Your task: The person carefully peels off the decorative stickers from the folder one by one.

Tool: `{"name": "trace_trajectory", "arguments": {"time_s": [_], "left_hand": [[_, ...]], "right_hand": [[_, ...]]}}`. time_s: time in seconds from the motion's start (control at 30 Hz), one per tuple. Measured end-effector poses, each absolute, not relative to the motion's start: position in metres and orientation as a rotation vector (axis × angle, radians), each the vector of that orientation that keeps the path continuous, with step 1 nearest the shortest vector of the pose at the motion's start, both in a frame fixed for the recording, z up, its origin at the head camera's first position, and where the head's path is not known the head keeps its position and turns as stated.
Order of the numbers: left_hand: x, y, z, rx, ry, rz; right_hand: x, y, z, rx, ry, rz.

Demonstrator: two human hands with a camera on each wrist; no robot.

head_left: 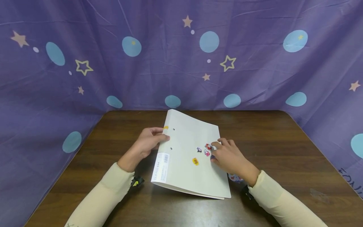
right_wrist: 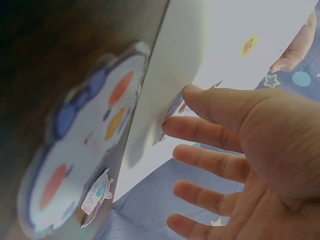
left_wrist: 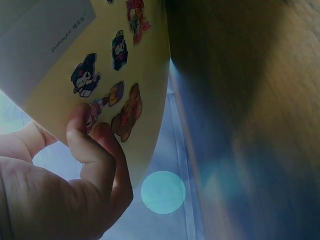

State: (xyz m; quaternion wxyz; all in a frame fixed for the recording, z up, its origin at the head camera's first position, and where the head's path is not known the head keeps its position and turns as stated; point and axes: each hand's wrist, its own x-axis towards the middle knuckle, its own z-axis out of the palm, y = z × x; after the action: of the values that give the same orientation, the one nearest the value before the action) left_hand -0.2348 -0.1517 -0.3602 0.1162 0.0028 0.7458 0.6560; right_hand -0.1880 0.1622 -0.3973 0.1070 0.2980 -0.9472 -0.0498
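A white clip file folder [head_left: 184, 176] stands tilted on the table, its labelled spine to the left. My left hand [head_left: 147, 142] grips the spine edge, thumb on the front, fingers behind. In the left wrist view, its fingertips touch the back among several cartoon stickers [left_wrist: 85, 77]. My right hand [head_left: 229, 157] is at the front cover's right side, thumb and forefinger tips apart beside a dark sticker [head_left: 212, 157]; its other fingers are extended. Near them on the cover are a red sticker [head_left: 208, 146], a penguin-like sticker [head_left: 199, 150] and a yellow oval sticker [head_left: 195, 161].
A large cloud-shaped cartoon piece [right_wrist: 85, 145] lies on the table under my right wrist, with a smaller sticker [right_wrist: 97, 195] beside it. Something clear and thin [head_left: 319, 195] lies at the right of the wooden table [head_left: 269, 135]. A purple curtain [head_left: 170, 63] hangs behind.
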Motion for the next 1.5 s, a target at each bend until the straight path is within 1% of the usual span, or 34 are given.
{"name": "trace_trajectory", "arguments": {"time_s": [0.27,0.57,0.7,1.13,1.5], "left_hand": [[-0.2342,-0.1521,-0.3608,0.007,2.183,1.923],[-0.2341,-0.1521,-0.3602,0.018,2.183,1.922],[-0.2344,-0.152,-0.3601,0.014,2.186,1.918],[-0.2351,-0.1523,-0.3612,0.022,2.185,1.921],[-0.2361,-0.1519,-0.3628,0.008,2.179,1.926]], "right_hand": [[-0.1888,0.1626,-0.3985,0.882,-2.789,-0.1],[-0.1919,0.1682,-0.3964,0.822,-2.919,0.248],[-0.1931,0.1694,-0.3955,0.805,-2.957,0.321],[-0.1934,0.1696,-0.3961,0.763,-2.991,0.412],[-0.1919,0.1681,-0.3955,0.71,-2.989,0.358]]}}
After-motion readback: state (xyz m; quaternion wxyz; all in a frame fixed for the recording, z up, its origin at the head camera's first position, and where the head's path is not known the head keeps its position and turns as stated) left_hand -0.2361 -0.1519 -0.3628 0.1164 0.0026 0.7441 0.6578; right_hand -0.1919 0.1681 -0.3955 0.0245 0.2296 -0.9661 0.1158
